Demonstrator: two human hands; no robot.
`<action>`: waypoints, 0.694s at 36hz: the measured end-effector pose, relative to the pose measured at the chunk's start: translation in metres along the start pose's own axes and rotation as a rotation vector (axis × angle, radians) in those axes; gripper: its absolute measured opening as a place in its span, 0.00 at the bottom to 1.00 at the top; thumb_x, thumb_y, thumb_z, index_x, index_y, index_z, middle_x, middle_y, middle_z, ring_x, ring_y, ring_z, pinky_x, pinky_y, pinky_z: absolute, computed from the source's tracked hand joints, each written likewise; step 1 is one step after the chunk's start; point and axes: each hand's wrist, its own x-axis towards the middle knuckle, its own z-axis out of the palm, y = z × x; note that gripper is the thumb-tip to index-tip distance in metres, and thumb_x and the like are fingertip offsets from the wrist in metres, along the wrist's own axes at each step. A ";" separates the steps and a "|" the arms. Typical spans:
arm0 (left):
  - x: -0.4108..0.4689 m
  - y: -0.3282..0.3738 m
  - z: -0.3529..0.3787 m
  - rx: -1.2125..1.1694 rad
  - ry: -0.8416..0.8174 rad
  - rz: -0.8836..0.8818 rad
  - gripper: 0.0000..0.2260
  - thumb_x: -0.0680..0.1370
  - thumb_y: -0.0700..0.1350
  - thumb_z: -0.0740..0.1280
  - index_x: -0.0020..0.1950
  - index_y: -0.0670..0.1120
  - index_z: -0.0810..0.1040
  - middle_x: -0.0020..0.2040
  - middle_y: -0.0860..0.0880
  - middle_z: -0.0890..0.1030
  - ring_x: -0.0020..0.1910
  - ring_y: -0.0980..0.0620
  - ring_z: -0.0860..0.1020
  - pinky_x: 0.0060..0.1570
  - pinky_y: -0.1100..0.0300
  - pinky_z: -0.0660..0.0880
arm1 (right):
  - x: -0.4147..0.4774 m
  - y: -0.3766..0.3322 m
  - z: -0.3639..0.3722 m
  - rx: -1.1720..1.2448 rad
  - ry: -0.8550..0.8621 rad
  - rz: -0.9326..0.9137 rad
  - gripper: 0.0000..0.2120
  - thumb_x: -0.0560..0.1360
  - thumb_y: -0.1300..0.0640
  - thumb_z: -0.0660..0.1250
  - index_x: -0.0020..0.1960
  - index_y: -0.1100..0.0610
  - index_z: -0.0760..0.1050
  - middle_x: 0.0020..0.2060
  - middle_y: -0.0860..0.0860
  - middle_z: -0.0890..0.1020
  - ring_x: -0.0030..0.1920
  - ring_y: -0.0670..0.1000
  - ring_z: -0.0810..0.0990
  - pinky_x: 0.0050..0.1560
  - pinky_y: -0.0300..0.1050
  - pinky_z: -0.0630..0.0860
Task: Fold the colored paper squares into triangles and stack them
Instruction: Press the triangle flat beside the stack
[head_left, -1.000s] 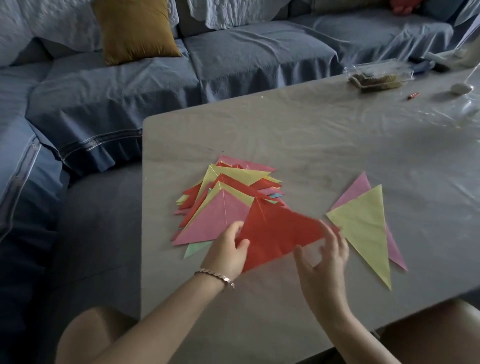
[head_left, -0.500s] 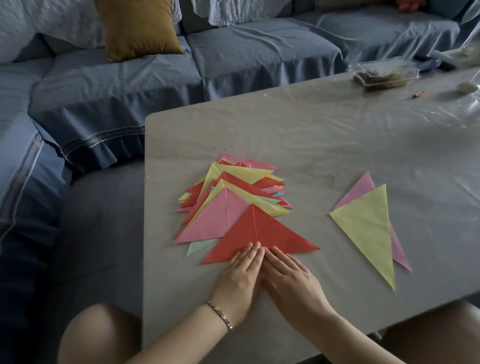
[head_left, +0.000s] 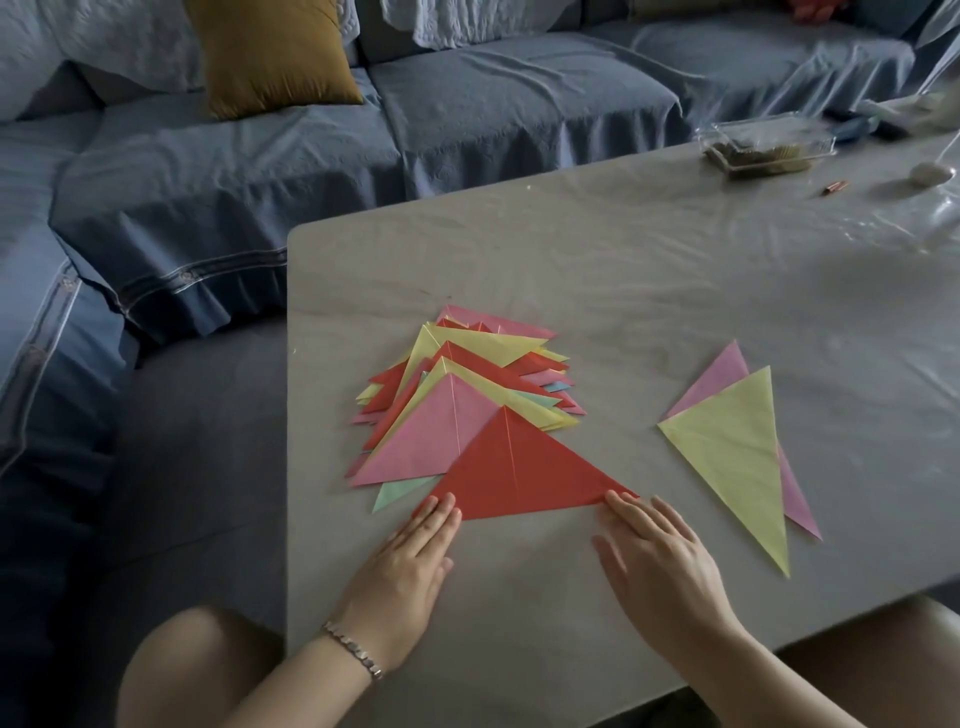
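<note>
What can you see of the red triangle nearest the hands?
The red triangle is matte folded paper. It lies flat on the table, apex pointing away and long edge nearest the person. A pale crease runs from the apex to the long edge. Its left side overlaps the pink triangle at the pile's near end. The left hand presses its left corner with straight fingers, and the right hand presses its right corner.

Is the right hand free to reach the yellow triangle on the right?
Probably yes. The right hand lies flat and empty at the red triangle's corner; the yellow triangle lies uncovered just to its right, nothing between.
</note>
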 end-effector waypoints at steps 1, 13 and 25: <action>-0.003 -0.003 -0.001 -0.004 -0.012 -0.016 0.26 0.82 0.50 0.38 0.65 0.43 0.70 0.66 0.49 0.73 0.67 0.56 0.64 0.68 0.67 0.49 | -0.001 0.003 0.000 0.000 0.017 0.008 0.37 0.80 0.44 0.37 0.48 0.59 0.83 0.48 0.52 0.84 0.49 0.51 0.83 0.57 0.54 0.73; 0.021 -0.003 -0.022 -0.097 0.252 -0.213 0.07 0.65 0.42 0.76 0.37 0.43 0.81 0.39 0.49 0.81 0.37 0.48 0.80 0.33 0.58 0.77 | 0.006 0.021 -0.009 0.028 0.180 0.045 0.11 0.60 0.64 0.78 0.41 0.55 0.82 0.40 0.50 0.85 0.41 0.53 0.84 0.50 0.57 0.77; 0.058 0.009 -0.038 -0.234 -0.050 -0.551 0.23 0.70 0.56 0.71 0.59 0.47 0.69 0.53 0.48 0.77 0.54 0.47 0.75 0.52 0.56 0.73 | 0.042 0.078 -0.047 -0.004 -0.146 0.815 0.28 0.73 0.41 0.64 0.65 0.58 0.66 0.58 0.64 0.68 0.60 0.63 0.66 0.58 0.53 0.67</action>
